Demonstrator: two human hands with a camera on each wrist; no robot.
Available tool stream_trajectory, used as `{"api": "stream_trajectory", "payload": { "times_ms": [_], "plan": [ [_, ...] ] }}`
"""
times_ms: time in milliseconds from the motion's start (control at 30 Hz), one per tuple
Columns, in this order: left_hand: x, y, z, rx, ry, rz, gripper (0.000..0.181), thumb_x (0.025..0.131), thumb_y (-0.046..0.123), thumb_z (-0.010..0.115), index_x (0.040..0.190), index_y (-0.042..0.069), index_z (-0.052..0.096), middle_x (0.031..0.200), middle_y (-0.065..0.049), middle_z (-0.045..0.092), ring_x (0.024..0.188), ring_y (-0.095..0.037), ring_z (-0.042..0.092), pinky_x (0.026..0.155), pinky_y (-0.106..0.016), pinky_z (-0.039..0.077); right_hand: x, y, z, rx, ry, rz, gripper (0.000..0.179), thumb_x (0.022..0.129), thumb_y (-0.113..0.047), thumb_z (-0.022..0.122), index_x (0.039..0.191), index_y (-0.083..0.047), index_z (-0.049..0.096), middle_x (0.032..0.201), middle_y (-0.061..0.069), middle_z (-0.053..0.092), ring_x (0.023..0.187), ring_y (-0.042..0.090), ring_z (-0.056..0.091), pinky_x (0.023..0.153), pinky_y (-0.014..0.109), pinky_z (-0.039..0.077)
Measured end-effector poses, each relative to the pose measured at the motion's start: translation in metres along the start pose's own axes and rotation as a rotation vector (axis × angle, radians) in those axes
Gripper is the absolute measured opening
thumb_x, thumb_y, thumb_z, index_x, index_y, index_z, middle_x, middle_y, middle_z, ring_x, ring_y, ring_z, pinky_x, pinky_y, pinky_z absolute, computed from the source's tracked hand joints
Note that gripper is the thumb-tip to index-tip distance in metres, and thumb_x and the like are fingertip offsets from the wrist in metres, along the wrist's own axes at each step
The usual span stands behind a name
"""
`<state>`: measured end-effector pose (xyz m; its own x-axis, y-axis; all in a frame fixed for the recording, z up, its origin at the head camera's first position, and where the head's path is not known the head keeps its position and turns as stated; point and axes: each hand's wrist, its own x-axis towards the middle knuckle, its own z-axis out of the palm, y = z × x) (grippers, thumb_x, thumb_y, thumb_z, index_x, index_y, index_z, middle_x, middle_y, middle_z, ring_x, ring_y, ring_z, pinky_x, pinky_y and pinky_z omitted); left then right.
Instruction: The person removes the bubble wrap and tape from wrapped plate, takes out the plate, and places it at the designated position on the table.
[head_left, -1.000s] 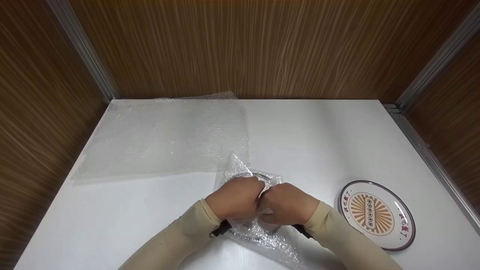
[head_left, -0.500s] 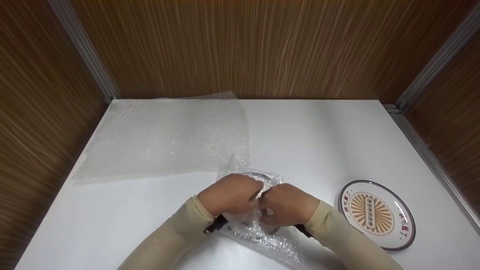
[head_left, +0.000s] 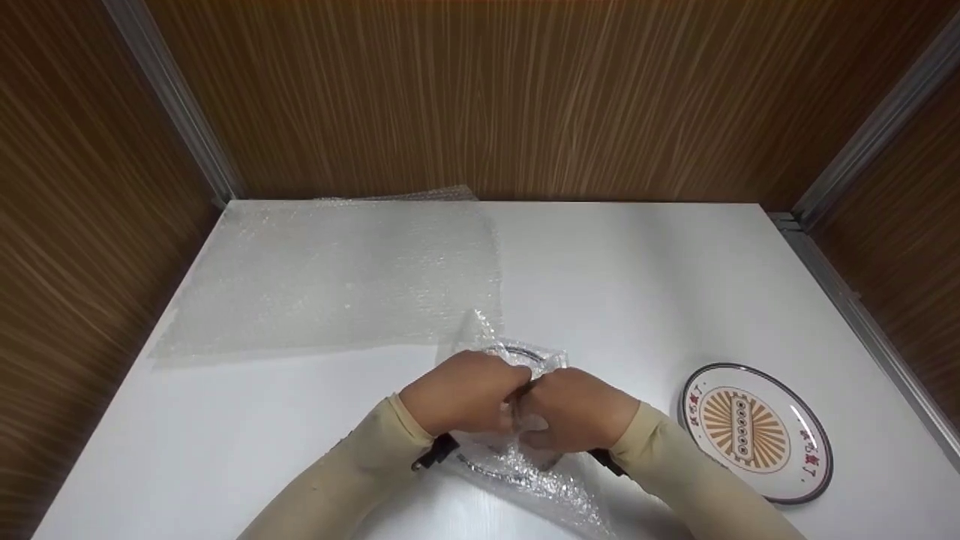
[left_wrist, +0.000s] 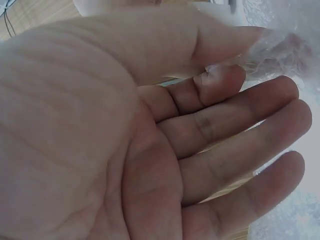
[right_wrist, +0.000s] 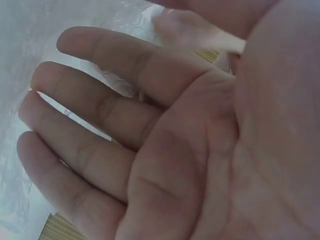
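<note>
Bubble wrap (head_left: 551,480) is folded round a plate (head_left: 517,349) whose dark-rimmed edge shows through it, in the head view. Both hands meet over its middle. My left hand (head_left: 465,394) pinches a bit of the wrap between thumb and bent index finger; its other fingers (left_wrist: 240,155) extend loosely in the left wrist view. Beside it, my right hand (head_left: 577,409) touches the wrap. Fairly straight fingers (right_wrist: 75,115) lie along the film in the right wrist view, and the right thumb's tip is out of frame there.
A second plate (head_left: 802,416), white with a dark rim and an orange sunburst, lies at the right. Flat bubble wrap sheets (head_left: 330,277) cover the back left of the white table (head_left: 600,270). Wood-grain panels (head_left: 480,97) stand round the back and sides.
The left hand drew slightly left, then came back close against the right hand. A gap between them has narrowed. The right hand, wrap and plates stay nearly in place.
</note>
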<state>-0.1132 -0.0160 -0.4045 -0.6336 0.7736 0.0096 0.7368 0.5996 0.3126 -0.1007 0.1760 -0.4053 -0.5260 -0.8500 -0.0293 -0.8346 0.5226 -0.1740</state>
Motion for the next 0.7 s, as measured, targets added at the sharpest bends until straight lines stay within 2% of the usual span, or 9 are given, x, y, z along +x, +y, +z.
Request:
{"api": "stream_trajectory", "payload": {
  "times_ms": [33, 167, 333, 467, 567, 700],
  "plan": [
    [-0.0001, 0.0002, 0.0006, 0.006, -0.001, 0.004, 0.026, 0.094, 0.035, 0.075, 0.085, 0.017, 0.059, 0.068, 0.011, 0.048, 0.063, -0.009, 0.046, 0.059, -0.025, 0.040, -0.0001, 0.0000, 0.0009, -0.001, 0.008, -0.002, 0.023, 0.079, -0.017, 0.079, 0.066, -0.019, 0.060, 0.070, -0.005, 0.066, 0.056, 0.007, 0.052, 0.056, 0.028, 0.050],
    [0.0009, -0.0006, 0.0039, 0.022, 0.002, 0.007, 0.020, 0.092, 0.023, 0.077, 0.084, 0.017, 0.060, 0.069, 0.010, 0.052, 0.065, -0.009, 0.050, 0.061, -0.024, 0.042, -0.0005, -0.0003, 0.0033, 0.010, 0.014, -0.001, 0.024, 0.078, -0.017, 0.078, 0.064, -0.019, 0.058, 0.061, -0.008, 0.056, 0.054, 0.005, 0.044, 0.054, 0.027, 0.047],
    [0.0011, 0.0008, 0.0045, 0.053, 0.023, 0.019, 0.020, 0.097, 0.020, 0.071, 0.080, 0.017, 0.060, 0.070, 0.008, 0.056, 0.065, -0.010, 0.052, 0.061, -0.026, 0.045, -0.0014, -0.0007, 0.0035, 0.009, 0.008, 0.025, 0.026, 0.080, -0.020, 0.075, 0.062, -0.020, 0.056, 0.057, -0.011, 0.046, 0.053, 0.006, 0.041, 0.052, 0.028, 0.044],
    [-0.0005, 0.0023, 0.0030, 0.064, 0.028, 0.031, 0.023, 0.098, 0.024, 0.070, 0.078, 0.018, 0.060, 0.069, 0.007, 0.057, 0.065, -0.011, 0.052, 0.061, -0.028, 0.046, -0.0012, -0.0019, 0.0034, -0.008, 0.019, 0.010, 0.023, 0.081, -0.020, 0.075, 0.064, -0.021, 0.060, 0.058, -0.011, 0.050, 0.053, 0.007, 0.045, 0.053, 0.029, 0.045],
    [-0.0021, 0.0026, 0.0005, 0.055, 0.020, 0.034, 0.023, 0.098, 0.020, 0.068, 0.077, 0.018, 0.060, 0.069, 0.008, 0.057, 0.064, -0.010, 0.052, 0.061, -0.027, 0.046, -0.0006, -0.0022, 0.0034, -0.017, 0.032, -0.003, 0.020, 0.081, -0.020, 0.076, 0.067, -0.020, 0.062, 0.060, -0.009, 0.054, 0.053, 0.007, 0.048, 0.053, 0.029, 0.046],
    [-0.0032, 0.0024, -0.0034, 0.033, 0.016, 0.038, 0.021, 0.092, 0.007, 0.065, 0.074, 0.017, 0.059, 0.065, 0.009, 0.051, 0.062, -0.009, 0.046, 0.059, -0.025, 0.042, -0.0003, -0.0017, 0.0024, -0.004, 0.030, 0.017, 0.019, 0.082, -0.022, 0.077, 0.070, -0.017, 0.062, 0.062, -0.010, 0.055, 0.054, 0.006, 0.048, 0.053, 0.027, 0.046]
  ]
}}
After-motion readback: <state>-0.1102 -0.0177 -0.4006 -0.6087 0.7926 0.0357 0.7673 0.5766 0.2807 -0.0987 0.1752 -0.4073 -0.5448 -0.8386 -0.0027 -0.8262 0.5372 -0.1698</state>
